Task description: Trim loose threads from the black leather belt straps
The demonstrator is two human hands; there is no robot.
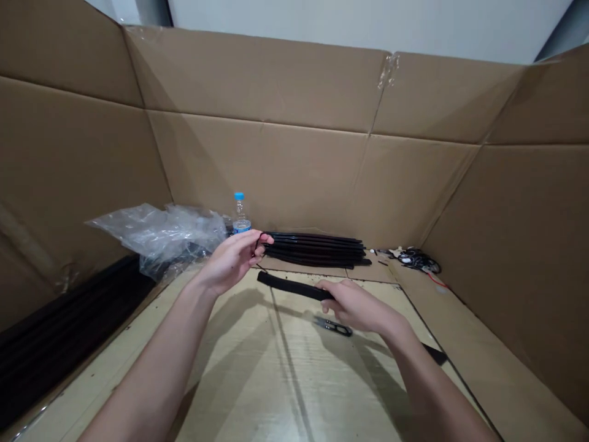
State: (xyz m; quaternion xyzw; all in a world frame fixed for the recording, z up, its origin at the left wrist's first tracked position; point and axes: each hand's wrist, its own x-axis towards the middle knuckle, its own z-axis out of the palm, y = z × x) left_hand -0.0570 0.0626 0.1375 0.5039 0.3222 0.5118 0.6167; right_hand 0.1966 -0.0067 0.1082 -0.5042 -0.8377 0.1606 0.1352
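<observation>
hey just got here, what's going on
A person's right hand grips a long black strip above the table. The left hand, raised, seems to pinch a thin dark strand, too small to make out clearly. A pair of snips lies below the right hand, and a bundle of black strips rests near the back cardboard wall.

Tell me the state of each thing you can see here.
Bottle: upright, capped
Bag: crumpled
Strip: raised, held by right fingers
Cord: pinched by left fingers
Snips: lying, unheld
Back stack: lying flat
Left pile: partly out of frame
Cables: tangled
Cardboard: standing, creased
</observation>
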